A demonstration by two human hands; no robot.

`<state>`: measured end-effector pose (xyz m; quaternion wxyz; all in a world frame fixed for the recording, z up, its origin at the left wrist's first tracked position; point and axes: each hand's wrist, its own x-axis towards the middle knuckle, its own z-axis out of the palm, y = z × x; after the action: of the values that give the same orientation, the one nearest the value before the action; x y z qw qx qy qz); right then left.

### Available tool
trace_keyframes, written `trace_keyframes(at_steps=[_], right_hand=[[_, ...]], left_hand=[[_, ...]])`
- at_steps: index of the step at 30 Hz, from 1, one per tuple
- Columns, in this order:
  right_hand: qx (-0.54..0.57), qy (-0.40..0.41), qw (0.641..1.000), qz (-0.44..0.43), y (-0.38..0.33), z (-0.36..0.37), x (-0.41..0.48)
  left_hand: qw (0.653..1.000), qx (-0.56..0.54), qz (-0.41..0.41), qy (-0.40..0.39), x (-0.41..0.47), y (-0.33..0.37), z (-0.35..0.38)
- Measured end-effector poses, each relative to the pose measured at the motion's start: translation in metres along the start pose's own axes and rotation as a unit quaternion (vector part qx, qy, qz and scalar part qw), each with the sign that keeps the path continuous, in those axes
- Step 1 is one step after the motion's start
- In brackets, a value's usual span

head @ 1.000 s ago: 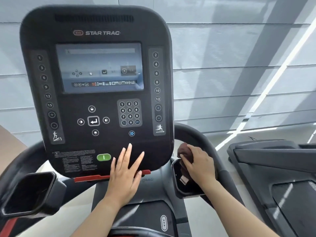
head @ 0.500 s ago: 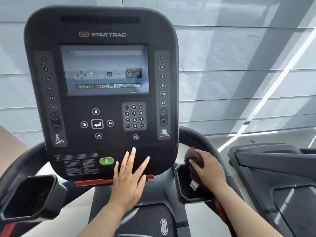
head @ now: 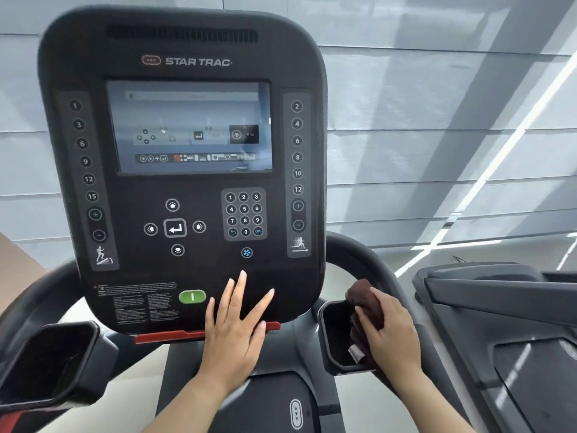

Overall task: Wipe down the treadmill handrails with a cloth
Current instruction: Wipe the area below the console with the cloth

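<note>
A dark brown cloth point(head: 363, 303) with a small white tag is pressed under my right hand point(head: 392, 334) onto the right handrail point(head: 362, 257), beside the right cup holder point(head: 335, 339). The black handrail curves up behind the console. My left hand point(head: 235, 329) lies flat with fingers spread on the lower edge of the black treadmill console point(head: 184, 151), just right of the green start button point(head: 192, 296). The left handrail point(head: 40, 292) curves down at the left, with nothing on it.
A left cup holder point(head: 46, 360) juts out at the lower left. A red stop bar point(head: 175, 335) runs under the console. A second treadmill point(head: 499, 323) stands close on the right. Grey window blinds fill the background.
My right hand has slid the cloth a little down and back along the right handrail. The left hand stays flat on the console. The camera view has shifted slightly.
</note>
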<state>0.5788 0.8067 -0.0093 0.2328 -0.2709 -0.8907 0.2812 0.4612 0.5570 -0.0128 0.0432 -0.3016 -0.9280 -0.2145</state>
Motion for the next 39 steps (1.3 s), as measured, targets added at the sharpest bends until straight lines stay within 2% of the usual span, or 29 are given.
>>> trace_keyframes(at_steps=[4,10,15,17,21,24,33,36,39], right_hand=[[0.039,0.011,0.998,0.039,-0.011,0.0,0.005],[0.043,-0.038,0.997,-0.054,-0.041,0.015,-0.019],[0.043,-0.075,0.996,-0.005,-0.053,0.033,-0.021],[0.014,-0.094,0.995,-0.036,-0.05,0.029,-0.029],[-0.131,-0.088,0.975,-0.158,-0.051,0.032,-0.054],[-0.165,-0.072,0.971,-0.155,-0.062,0.04,-0.048],[-0.055,-0.082,0.986,-0.138,-0.045,0.021,-0.052],[0.025,-0.059,0.993,-0.094,-0.04,0.003,-0.044],[0.028,-0.001,0.996,-0.081,-0.035,-0.015,-0.023]], left_hand=[[1.0,0.001,0.002,0.006,0.0,-0.002,0.0],[1.0,0.001,0.002,0.005,0.001,-0.003,0.001],[1.0,-0.005,0.004,0.006,0.0,-0.004,0.001],[1.0,-0.004,0.006,0.008,-0.001,-0.006,0.001],[1.0,-0.002,0.001,0.009,-0.001,-0.006,0.004],[1.0,0.002,0.004,0.012,0.0,-0.005,0.003],[1.0,-0.022,0.012,0.01,-0.003,-0.008,0.001],[0.999,-0.029,0.013,0.011,-0.003,-0.008,0.0],[0.999,-0.029,0.012,0.011,-0.003,-0.008,0.001]])
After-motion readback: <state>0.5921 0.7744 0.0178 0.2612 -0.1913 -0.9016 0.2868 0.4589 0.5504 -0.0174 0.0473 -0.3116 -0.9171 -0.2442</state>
